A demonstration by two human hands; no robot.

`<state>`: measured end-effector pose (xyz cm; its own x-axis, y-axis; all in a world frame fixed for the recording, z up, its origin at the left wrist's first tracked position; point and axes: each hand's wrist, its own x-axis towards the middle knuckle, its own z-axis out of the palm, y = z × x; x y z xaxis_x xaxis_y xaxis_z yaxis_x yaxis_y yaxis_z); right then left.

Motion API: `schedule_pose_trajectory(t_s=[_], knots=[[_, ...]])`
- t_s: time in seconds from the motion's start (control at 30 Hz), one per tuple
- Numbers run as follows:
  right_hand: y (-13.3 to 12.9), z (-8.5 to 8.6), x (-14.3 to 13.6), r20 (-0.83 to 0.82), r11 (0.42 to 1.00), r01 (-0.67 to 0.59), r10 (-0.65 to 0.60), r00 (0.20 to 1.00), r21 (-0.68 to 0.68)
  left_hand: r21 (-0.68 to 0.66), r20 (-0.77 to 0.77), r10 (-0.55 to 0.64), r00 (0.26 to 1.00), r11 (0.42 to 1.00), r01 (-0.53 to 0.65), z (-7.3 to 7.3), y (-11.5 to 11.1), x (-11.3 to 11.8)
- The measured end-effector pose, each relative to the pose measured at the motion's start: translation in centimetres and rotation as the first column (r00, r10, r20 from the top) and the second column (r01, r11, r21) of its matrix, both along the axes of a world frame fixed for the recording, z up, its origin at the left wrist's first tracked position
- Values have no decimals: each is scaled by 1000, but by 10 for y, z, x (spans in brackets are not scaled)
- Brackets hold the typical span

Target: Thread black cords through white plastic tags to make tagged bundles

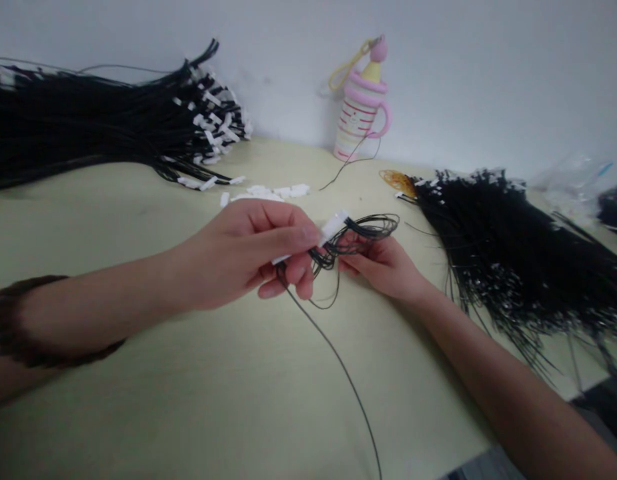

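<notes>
My left hand pinches a white connector between thumb and fingers, above the middle of the table. From it spreads a small bundle of thin black wires, looped on the right side. My right hand is closed at the lower side of these loops; its fingertips are partly hidden behind the wires. One long wire hangs from under my left hand down to the lower edge of the view. A dark beaded bracelet is on my left wrist.
A thick bundle of black cables with white ends lies at back left. Loose white connectors lie behind my left hand. A striped pink cup-shaped item stands by the wall. Another black wire pile lies right, near a clear plastic bag.
</notes>
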<state>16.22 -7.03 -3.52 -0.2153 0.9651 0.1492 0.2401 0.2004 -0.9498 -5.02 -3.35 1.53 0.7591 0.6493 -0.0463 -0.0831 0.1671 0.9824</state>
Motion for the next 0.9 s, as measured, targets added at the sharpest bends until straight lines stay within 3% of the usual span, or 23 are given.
schedule_pose_trajectory(t_s=[0.13,0.27,0.37,0.43,0.5,0.53,0.57,0.63,0.67,0.77,0.9], knots=[[0,3,-2,-209,997,59,-48,977,48,181,-169,-49,984,980,79,4,-12,0],[3,6,7,-235,996,80,-87,968,-37,442,-296,57,953,893,84,1,-12,1],[7,6,19,-13,974,226,-226,974,-16,560,-335,165,928,826,55,-7,-6,2],[8,6,24,228,891,435,-453,862,126,579,-355,227,907,815,22,-12,1,3],[4,9,22,413,810,492,-587,697,321,574,-375,281,884,819,-17,-16,8,4],[-1,12,18,482,815,430,-577,659,388,573,-386,305,871,819,-32,-18,12,4],[-6,15,12,552,856,312,-507,662,413,576,-399,327,857,817,-43,-19,15,4],[-19,23,-4,693,944,-34,-217,688,329,591,-420,368,829,805,-58,-20,20,4],[-26,27,-13,750,947,-212,-43,660,241,599,-426,389,817,798,-68,-22,23,4],[-45,36,-35,797,859,-510,272,539,51,543,-396,420,817,824,-161,-27,29,3],[-58,42,-45,785,770,-637,408,465,-23,296,-320,386,865,908,-295,-34,37,3]])
